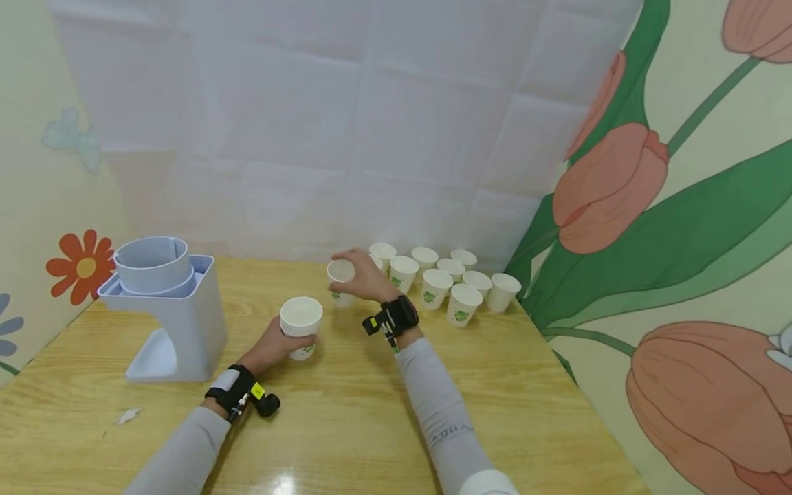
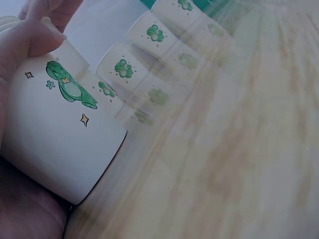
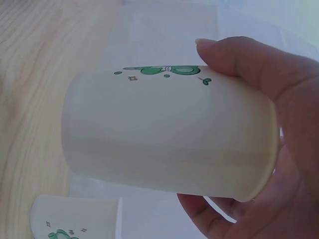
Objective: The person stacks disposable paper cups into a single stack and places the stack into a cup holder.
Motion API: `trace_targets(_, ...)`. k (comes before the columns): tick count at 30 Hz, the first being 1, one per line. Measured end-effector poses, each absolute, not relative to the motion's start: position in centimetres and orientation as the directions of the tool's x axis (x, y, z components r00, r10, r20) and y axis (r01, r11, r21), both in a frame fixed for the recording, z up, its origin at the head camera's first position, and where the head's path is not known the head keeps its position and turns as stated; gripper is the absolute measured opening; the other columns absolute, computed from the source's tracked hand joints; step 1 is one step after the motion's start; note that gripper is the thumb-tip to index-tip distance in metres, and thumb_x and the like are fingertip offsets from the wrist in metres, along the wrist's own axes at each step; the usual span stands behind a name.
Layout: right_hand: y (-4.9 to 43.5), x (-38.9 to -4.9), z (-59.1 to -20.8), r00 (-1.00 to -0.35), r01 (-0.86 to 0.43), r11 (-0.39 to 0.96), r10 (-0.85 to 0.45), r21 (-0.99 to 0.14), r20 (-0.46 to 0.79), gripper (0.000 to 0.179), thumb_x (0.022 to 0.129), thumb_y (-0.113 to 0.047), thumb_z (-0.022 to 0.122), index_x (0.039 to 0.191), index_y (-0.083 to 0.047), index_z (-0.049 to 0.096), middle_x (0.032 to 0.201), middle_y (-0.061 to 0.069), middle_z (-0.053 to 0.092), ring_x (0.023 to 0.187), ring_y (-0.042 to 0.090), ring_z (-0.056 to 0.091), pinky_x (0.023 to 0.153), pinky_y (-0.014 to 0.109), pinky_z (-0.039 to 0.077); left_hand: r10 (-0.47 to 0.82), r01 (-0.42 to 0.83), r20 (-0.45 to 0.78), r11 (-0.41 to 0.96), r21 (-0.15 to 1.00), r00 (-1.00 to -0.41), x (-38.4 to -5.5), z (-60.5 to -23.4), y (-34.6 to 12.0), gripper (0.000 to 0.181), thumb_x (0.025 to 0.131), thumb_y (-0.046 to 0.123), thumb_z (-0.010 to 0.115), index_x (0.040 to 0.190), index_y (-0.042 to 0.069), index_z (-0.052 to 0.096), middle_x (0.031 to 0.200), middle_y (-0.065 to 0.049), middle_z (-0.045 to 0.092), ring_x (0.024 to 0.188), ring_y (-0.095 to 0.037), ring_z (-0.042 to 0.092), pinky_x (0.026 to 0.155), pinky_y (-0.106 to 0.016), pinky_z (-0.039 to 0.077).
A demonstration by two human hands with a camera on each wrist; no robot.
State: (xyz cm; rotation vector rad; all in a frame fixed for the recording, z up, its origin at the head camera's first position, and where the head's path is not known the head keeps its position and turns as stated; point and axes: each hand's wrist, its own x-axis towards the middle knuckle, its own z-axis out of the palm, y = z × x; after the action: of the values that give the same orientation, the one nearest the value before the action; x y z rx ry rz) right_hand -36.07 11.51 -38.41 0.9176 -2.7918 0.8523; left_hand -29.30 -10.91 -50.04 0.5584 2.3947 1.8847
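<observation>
My left hand (image 1: pixel 272 347) grips a small stack of white paper cups (image 1: pixel 301 317), mouths up, with rims nested at the top. In the left wrist view the lowest paper cup (image 2: pixel 55 139) bears a green cartoon print, and its base is close over the table. Farther back, my right hand (image 1: pixel 370 276) holds a single white paper cup (image 1: pixel 340 272) near its rim, thumb on one side and fingers on the other. That cup fills the middle of the right wrist view, its printed side by the thumb. To the right of this hand stand several more paper cups (image 1: pixel 436 289).
At the left stands a pale blue plastic stand (image 1: pixel 207 323) with a round open container (image 1: pixel 155 268) on top. A white scrap or mark (image 1: pixel 128 416) lies on the wooden table (image 1: pixel 346 426). White sheeting (image 1: pixel 297 137) hangs behind; a flower-painted wall borders the right edge.
</observation>
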Motion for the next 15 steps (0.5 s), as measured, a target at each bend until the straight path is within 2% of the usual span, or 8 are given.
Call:
trace_targets(6,11.6,-35.5,-37.6,-0.800,-0.594,0.634,-0.528,-0.495,0.284,0.062,0.090,-0.025,0.079,0.144,-0.007,0.055,0.144,0.016,0.051,0.134,0.031,0.049,0.111,0.047,0.043,0.311,0.242,0.179,0.178,0.954,-0.934,-29.3,-50.0,-10.9,0.070,0.088,0.014,0.078,0.145,-0.004,0.041,0.138,-0.026,0.055,0.127,-0.037,0.054,0.110,-0.052,0.040)
trace_targets(15,11.2,-34.0,-36.2,-0.767,-0.640,0.571,-0.514,-0.515,0.384,0.060,0.092,-0.029,0.077,0.144,-0.009,0.055,0.140,0.016,0.052,0.132,0.031,0.050,0.110,0.050,0.043,0.302,0.229,0.166,0.187,0.955,-0.939,-28.9,-49.9,-10.8,0.068,0.087,0.013,0.078,0.144,-0.004,0.042,0.136,-0.025,0.056,0.125,-0.036,0.055,0.109,-0.051,0.041)
